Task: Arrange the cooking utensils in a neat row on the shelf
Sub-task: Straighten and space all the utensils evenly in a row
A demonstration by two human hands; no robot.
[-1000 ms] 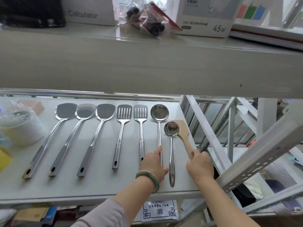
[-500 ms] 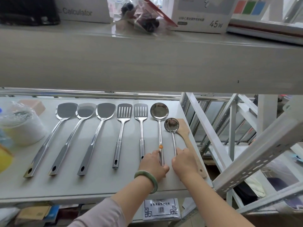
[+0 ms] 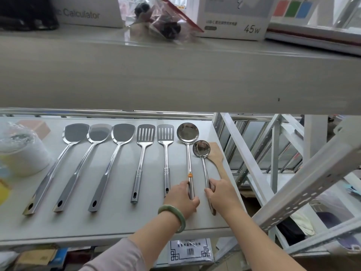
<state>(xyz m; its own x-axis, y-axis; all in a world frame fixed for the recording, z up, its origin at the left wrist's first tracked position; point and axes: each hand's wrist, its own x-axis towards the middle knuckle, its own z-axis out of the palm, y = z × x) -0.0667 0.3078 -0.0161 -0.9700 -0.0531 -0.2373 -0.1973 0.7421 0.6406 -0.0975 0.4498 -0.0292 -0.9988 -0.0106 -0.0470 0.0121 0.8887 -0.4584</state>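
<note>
On the grey shelf (image 3: 117, 218) lie three steel turners (image 3: 75, 132), (image 3: 99, 132), (image 3: 123, 132), two slotted turners (image 3: 146, 133), (image 3: 165, 132), a big ladle (image 3: 187, 132), a small ladle (image 3: 201, 148) and a wooden spatula (image 3: 215, 151), handles toward me. My left hand (image 3: 180, 198), with a green bangle at the wrist, grips the big ladle's handle. My right hand (image 3: 222, 196) pinches the small ladle's handle, covering the wooden spatula's handle. The small ladle's bowl overlaps the wooden blade.
A wrapped white container (image 3: 21, 151) and a brown box (image 3: 35, 125) stand at the shelf's left. The upper shelf board (image 3: 175, 79) carries boxes and a bag. A white metal frame (image 3: 304, 194) slants at the right, past the shelf's edge.
My right hand left the wooden spatula's handle and moved left onto the small ladle's handle; the small ladle shifted slightly away from me. My left hand stays on the big ladle.
</note>
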